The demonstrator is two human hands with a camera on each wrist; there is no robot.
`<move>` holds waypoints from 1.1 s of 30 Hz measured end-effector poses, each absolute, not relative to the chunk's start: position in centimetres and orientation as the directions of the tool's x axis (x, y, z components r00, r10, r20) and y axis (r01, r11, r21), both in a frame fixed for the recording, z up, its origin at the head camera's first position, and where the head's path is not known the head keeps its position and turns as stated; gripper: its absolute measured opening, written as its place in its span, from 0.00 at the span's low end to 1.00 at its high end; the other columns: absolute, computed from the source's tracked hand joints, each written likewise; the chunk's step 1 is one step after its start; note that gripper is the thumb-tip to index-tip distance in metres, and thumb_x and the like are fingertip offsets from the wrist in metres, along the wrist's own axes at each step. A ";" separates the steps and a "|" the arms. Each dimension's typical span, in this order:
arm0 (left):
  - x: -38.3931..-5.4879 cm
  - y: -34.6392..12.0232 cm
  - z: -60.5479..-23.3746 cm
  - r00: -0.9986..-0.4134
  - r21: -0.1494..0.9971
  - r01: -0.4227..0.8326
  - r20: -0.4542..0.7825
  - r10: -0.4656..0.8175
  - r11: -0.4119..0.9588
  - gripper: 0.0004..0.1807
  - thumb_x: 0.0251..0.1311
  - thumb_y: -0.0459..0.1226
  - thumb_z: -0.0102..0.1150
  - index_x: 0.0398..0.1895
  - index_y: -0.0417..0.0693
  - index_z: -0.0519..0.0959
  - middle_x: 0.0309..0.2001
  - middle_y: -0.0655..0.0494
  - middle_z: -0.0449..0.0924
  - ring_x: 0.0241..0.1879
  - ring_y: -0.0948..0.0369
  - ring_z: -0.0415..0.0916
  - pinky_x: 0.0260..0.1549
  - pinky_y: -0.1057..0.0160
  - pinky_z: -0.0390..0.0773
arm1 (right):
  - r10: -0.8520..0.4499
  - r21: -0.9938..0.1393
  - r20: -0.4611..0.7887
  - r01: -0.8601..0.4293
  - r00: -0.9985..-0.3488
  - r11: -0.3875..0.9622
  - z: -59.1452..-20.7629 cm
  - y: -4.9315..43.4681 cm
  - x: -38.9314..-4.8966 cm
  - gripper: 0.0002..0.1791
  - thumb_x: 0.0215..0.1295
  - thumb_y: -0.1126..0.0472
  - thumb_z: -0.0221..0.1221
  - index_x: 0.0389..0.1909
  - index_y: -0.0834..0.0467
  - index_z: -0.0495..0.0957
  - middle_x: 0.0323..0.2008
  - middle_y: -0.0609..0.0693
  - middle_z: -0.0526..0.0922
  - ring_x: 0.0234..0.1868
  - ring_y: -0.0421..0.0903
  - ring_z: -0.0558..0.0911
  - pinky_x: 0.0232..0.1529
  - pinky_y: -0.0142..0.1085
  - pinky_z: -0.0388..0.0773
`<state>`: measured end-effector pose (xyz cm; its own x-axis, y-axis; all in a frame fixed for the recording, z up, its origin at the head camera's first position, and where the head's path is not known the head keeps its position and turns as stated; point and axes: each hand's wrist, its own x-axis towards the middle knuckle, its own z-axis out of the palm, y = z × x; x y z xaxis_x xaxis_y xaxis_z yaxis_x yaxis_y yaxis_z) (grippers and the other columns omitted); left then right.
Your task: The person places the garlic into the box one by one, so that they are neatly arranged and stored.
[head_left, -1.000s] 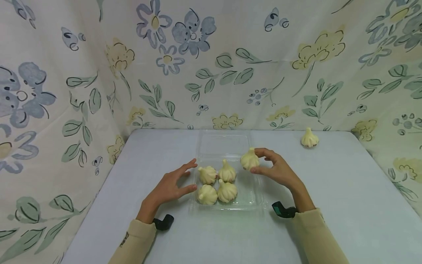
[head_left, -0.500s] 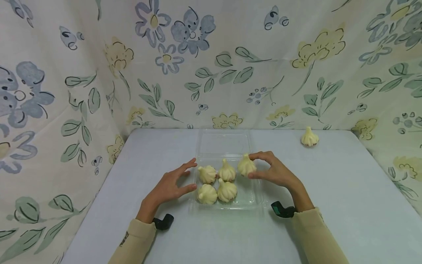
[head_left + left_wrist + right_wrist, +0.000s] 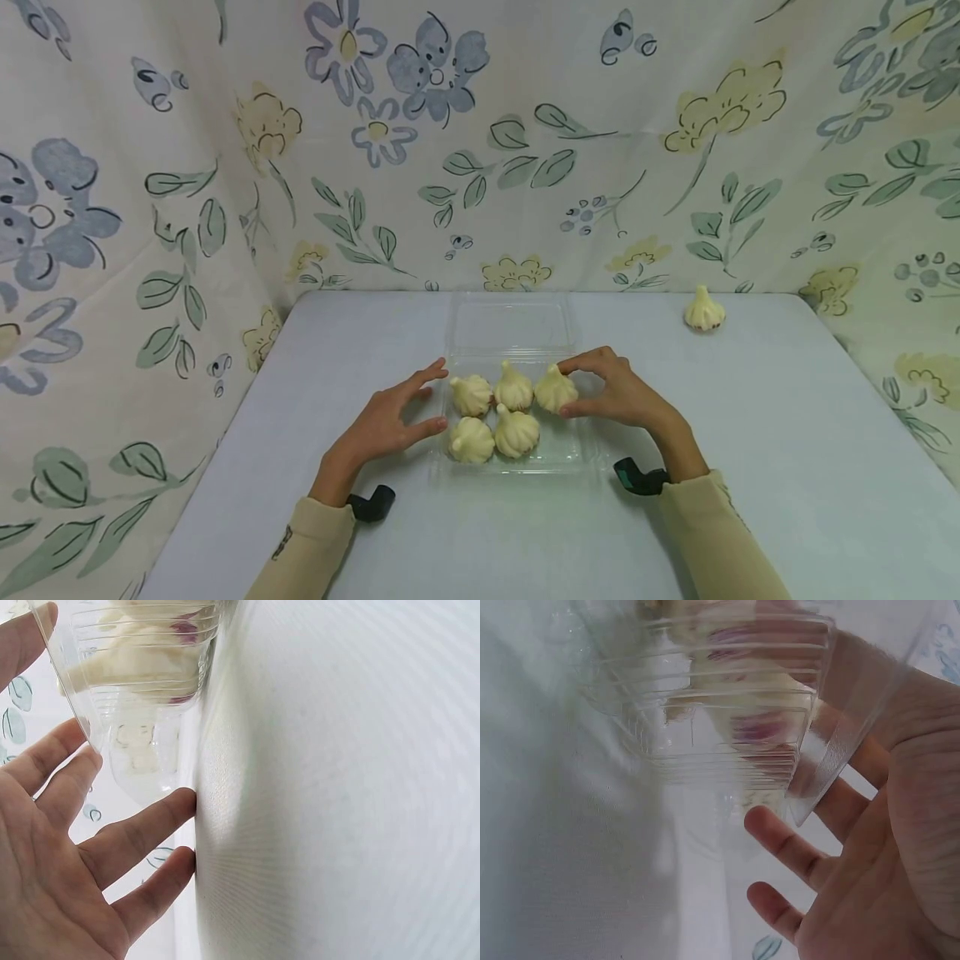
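a floral cloth (image 3: 525, 217) fills the upper half of the frame; below it a white table (image 3: 495, 542) runs to the bottom edge. near the middle sits a clear plastic container (image 3: 557, 446), its lid (image 3: 510, 325) folded back toward the top. the thin plastic will likely slide or flex, so steadying it gently should pay off.

the left hand (image 3: 390, 421), left of centre, grips nothing; its fingers spread beside the container's left wall, with tips at the rim in the left wrist view. a light touch there looks enough; a squeeze could bow the wall.

the right hand (image 3: 624, 395), right of centre, pinches a garlic bulb (image 3: 553, 393) between thumb and fingers. this bulb is over the container's upper right part, just beside the rear middle bulb (image 3: 513, 390); whether it meets the floor, i cannot tell. best lower it straight down, loosen the pinch only once its base feels supported, and lift the fingers upward so they miss the right rim.

smallest of all, its stem tilts slightly; settling the base first should stop it rolling into its neighbour.
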<state>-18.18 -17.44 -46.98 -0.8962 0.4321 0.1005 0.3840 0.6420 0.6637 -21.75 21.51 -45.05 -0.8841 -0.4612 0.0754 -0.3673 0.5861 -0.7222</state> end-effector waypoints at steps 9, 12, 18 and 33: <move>-18.0 -17.5 -46.8 -0.897 0.672 0.378 0.096 0.431 0.637 0.46 0.63 0.57 0.66 0.81 0.71 0.54 0.74 0.67 0.68 0.67 0.50 0.77 0.67 0.31 0.65 | -0.470 -0.700 0.061 -0.373 -0.880 0.609 -44.9 21.1 -21.5 0.35 0.47 0.50 0.80 0.59 0.51 0.83 0.56 0.49 0.85 0.59 0.53 0.72 0.59 0.50 0.59; -17.9 -17.5 -46.7 -0.897 0.669 0.380 0.096 0.433 0.639 0.46 0.63 0.57 0.65 0.81 0.68 0.54 0.74 0.66 0.69 0.66 0.50 0.77 0.67 0.31 0.64 | -0.475 -0.687 0.060 -0.381 -0.878 0.619 -44.9 20.9 -21.4 0.35 0.47 0.51 0.80 0.59 0.52 0.83 0.56 0.49 0.85 0.59 0.53 0.73 0.59 0.51 0.60; -18.0 -17.5 -46.8 -0.894 0.666 0.386 0.101 0.436 0.638 0.46 0.63 0.56 0.65 0.82 0.66 0.54 0.74 0.65 0.69 0.67 0.50 0.77 0.68 0.31 0.65 | -0.500 -0.661 0.072 -0.417 -0.863 0.624 -44.9 20.6 -21.4 0.34 0.48 0.52 0.79 0.58 0.54 0.83 0.57 0.50 0.86 0.59 0.53 0.74 0.60 0.53 0.60; -18.0 -17.4 -46.7 -0.894 0.676 0.383 0.100 0.437 0.629 0.46 0.63 0.55 0.66 0.81 0.69 0.54 0.74 0.65 0.69 0.67 0.49 0.77 0.68 0.31 0.65 | -0.519 -0.637 0.073 -0.441 -0.852 0.633 -44.8 20.4 -21.2 0.33 0.49 0.52 0.79 0.60 0.50 0.83 0.60 0.47 0.85 0.59 0.52 0.74 0.60 0.59 0.60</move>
<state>-18.00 -17.43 -46.75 -0.8939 0.4368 0.1005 0.3833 0.6289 0.6764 -21.20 20.42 -44.81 -0.8515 -0.5192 0.0735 -0.4406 0.6325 -0.6370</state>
